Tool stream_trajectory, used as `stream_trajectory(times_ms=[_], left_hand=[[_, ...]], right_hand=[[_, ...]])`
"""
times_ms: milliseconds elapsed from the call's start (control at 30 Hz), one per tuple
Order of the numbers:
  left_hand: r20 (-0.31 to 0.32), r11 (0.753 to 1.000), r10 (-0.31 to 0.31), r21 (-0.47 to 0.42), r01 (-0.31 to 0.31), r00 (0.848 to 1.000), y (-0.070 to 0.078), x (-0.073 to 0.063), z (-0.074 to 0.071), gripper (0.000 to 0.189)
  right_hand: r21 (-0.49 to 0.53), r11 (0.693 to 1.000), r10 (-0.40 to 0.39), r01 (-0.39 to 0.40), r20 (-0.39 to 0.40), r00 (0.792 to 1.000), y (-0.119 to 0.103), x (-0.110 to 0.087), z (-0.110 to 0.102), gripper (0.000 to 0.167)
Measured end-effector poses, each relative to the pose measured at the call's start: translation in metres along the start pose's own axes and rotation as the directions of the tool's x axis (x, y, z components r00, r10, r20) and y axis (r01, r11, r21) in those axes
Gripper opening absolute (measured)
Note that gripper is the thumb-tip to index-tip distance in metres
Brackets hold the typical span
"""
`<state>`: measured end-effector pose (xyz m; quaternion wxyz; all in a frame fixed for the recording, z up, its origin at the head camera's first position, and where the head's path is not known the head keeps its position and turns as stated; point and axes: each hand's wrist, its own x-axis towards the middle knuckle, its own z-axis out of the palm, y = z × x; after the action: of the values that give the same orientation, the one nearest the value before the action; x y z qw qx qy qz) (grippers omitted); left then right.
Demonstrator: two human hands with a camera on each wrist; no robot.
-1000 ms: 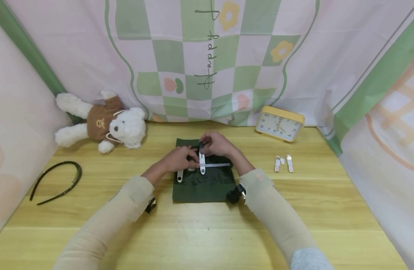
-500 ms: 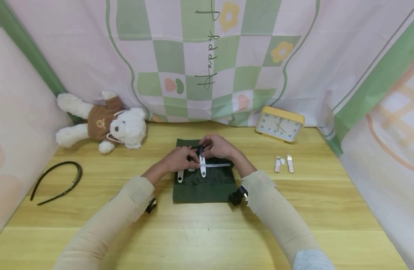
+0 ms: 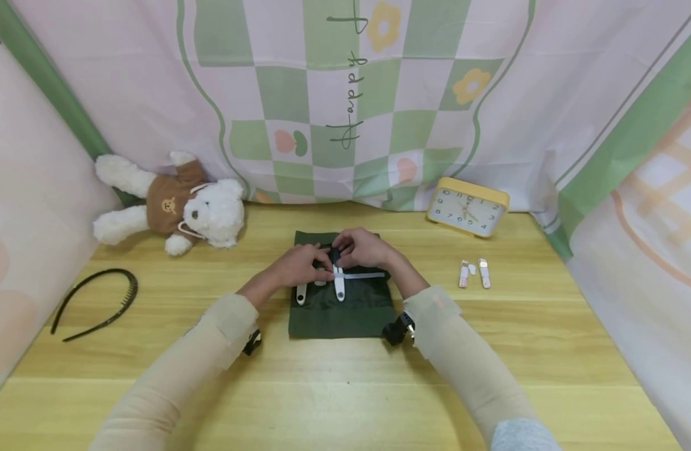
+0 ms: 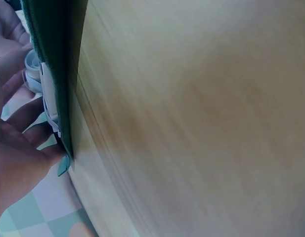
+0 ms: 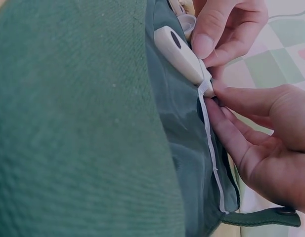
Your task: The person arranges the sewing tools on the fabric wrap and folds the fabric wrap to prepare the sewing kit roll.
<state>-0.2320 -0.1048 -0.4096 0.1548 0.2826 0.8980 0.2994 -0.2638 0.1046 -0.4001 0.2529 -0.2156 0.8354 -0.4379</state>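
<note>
On a dark green fabric pouch (image 3: pixel 342 322) lies a white-handled tool (image 3: pixel 339 289) with a dark upper end. A white elastic strap (image 3: pixel 363 275) crosses over its handle. My right hand (image 3: pixel 369 247) pinches the dark end between thumb and fingers. From the left, my left hand (image 3: pixel 297 265) pinches the elastic strap (image 5: pixel 210 143) beside the handle, thumb against it in the right wrist view. Another white handle (image 3: pixel 301 295) lies in the pouch's left part, partly under my left hand. Close to it sits a small whitish roll (image 5: pixel 186 22).
Two small nail clippers (image 3: pixel 483 274) lie on the wooden table (image 3: pixel 345 388) at right, below a yellow alarm clock (image 3: pixel 467 207). A plush dog (image 3: pixel 176 203) lies at back left, with a black headband (image 3: pixel 132 291) in front. A checkered curtain (image 3: pixel 334 94) hangs behind.
The white-handled tool has slid a little toward me under the strap, with my right hand moving along. My left hand has stayed in place.
</note>
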Motion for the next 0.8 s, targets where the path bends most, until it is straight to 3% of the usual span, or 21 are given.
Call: stream_trajectory(times_ms=[800], left_hand=[[-0.002, 0.999, 0.001, 0.037, -0.001, 1.000, 0.0019, -0.0001, 0.0002, 0.013]], right_hand=[[-0.116, 0.993, 0.007, -0.004, 0.029, 1.000, -0.0010, -0.0017, 0.0003, 0.040]])
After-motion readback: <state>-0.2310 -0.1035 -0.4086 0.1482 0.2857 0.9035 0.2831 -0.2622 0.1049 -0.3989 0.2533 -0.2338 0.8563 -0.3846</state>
